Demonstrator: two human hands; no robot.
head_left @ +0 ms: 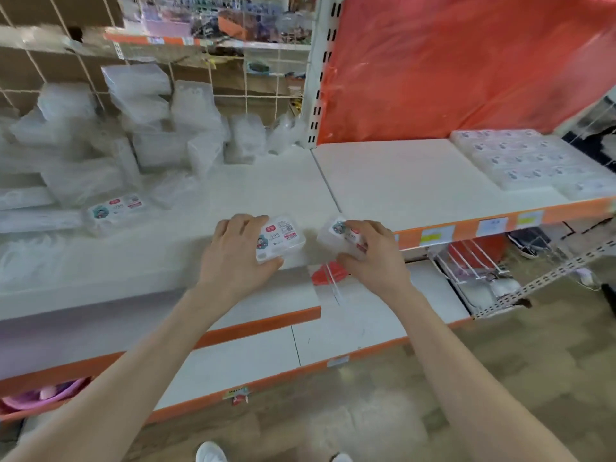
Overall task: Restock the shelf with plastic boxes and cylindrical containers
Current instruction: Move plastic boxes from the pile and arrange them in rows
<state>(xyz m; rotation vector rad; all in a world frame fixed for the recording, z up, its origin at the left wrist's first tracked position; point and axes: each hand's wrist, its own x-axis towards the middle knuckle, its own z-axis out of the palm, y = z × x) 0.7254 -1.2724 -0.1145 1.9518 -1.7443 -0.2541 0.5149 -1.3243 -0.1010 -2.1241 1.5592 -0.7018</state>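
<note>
My left hand [236, 248] grips a clear plastic box [281, 240] with a printed label, lying flat near the front edge of the white shelf [266, 191]. My right hand [370, 251] holds a second labelled clear box [335, 233], tilted, at the seam between the two shelf boards. A third labelled box [115, 211] lies further left on the shelf. Neat rows of the same boxes [520, 158] fill the right end of the right shelf board.
A heap of clear plastic containers in bags [140, 128] crowds the shelf's back left against a wire grid. An orange back panel [450, 68] rises behind the right board. Lower shelves with orange edges [266, 328] jut out below. A wire rack [473, 261] sits lower right.
</note>
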